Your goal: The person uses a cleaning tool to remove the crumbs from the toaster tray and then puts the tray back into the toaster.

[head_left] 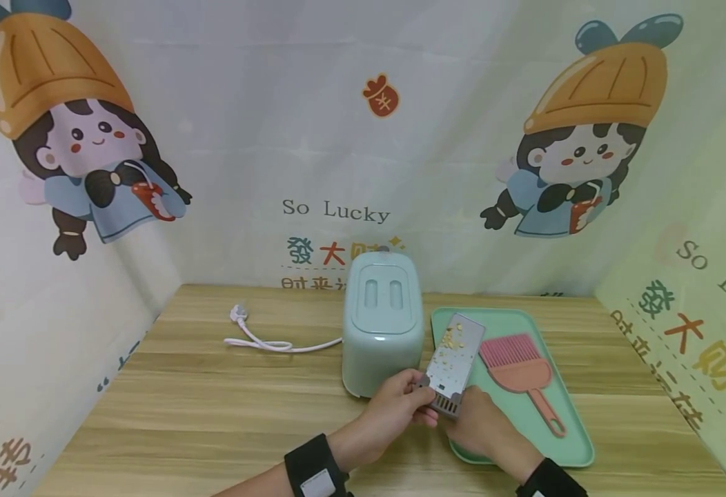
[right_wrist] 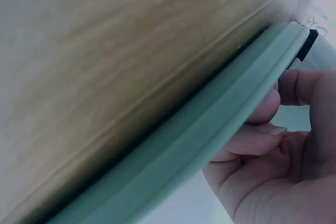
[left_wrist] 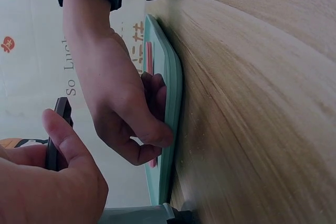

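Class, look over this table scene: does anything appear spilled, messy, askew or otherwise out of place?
Yes. The metal crumb tray, held tilted over the green tray by the left hand and right hand, has yellowish crumbs scattered on it. The toaster has its white cord lying loose and unplugged on the table. Nothing looks damaged.

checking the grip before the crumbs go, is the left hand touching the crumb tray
Touching. The head view shows the left hand pinching the near end of the crumb tray, thumb and fingers closed on its edge, above the green tray.
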`<move>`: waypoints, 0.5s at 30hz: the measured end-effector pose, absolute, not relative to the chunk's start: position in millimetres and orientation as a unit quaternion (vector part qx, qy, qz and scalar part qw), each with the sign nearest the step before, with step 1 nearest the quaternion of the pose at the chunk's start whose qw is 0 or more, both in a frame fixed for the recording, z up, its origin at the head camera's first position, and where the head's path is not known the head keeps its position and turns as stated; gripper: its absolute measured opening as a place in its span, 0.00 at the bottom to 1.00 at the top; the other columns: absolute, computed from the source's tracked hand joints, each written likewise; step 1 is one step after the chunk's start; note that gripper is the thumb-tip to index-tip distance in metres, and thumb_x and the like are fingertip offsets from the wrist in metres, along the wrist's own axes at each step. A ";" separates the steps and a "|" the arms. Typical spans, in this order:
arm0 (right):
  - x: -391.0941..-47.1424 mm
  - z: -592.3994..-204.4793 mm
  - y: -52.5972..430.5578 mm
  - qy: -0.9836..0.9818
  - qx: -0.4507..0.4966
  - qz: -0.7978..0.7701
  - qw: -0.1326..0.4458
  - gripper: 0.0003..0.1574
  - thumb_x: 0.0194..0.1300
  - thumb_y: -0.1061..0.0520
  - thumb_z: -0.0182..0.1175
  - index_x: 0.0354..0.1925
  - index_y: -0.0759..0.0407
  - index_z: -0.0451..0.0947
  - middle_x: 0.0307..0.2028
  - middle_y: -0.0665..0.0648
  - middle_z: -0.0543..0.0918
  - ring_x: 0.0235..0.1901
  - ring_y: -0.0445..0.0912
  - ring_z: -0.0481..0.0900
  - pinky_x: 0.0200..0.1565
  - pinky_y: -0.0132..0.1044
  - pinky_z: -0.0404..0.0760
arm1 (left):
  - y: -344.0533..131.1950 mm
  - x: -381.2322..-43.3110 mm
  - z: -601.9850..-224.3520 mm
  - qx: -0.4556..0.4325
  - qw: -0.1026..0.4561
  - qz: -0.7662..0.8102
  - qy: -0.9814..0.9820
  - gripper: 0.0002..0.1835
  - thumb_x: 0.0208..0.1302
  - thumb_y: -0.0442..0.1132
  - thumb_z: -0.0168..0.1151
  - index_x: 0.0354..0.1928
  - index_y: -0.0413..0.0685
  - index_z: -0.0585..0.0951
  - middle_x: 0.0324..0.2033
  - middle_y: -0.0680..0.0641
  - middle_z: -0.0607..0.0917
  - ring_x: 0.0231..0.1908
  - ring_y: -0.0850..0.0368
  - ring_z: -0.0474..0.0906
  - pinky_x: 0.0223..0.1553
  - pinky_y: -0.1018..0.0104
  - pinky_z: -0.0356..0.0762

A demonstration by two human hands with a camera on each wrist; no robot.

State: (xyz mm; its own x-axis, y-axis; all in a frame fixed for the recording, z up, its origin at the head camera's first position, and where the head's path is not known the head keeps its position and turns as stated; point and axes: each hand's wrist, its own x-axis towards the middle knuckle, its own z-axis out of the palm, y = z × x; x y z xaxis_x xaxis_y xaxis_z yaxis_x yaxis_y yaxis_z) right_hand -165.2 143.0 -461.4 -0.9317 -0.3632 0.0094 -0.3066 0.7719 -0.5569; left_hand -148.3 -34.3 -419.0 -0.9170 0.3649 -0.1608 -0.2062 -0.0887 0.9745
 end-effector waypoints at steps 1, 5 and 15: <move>-165.0 -461.3 142.4 0.939 -0.176 -0.290 0.052 0.24 0.61 0.55 0.61 0.55 0.59 0.74 0.31 0.58 0.81 0.22 0.39 0.74 0.22 0.35 0.75 | -34.5 -148.3 -419.0 0.060 0.195 0.736 0.646 0.12 0.67 0.34 0.54 0.49 0.36 0.72 0.34 0.44 0.79 0.29 0.58 0.79 0.35 0.67 0.80; -163.5 -458.7 142.3 0.945 -0.173 -0.275 0.046 0.19 0.60 0.55 0.61 0.50 0.59 0.76 0.25 0.54 0.80 0.19 0.38 0.72 0.19 0.34 0.73 | -35.2 -147.8 -419.1 0.058 0.195 0.737 0.644 0.12 0.67 0.34 0.54 0.49 0.36 0.72 0.34 0.44 0.79 0.29 0.58 0.79 0.35 0.68 0.80; -170.4 -425.6 201.4 0.971 -0.119 -0.207 0.013 0.08 0.64 0.53 0.58 0.30 0.52 0.71 0.15 0.48 0.68 0.13 0.39 0.64 0.15 0.33 0.63 | -35.9 -147.9 -417.8 0.058 0.196 0.727 0.656 0.11 0.67 0.35 0.54 0.49 0.37 0.73 0.34 0.44 0.80 0.29 0.58 0.79 0.36 0.66 0.81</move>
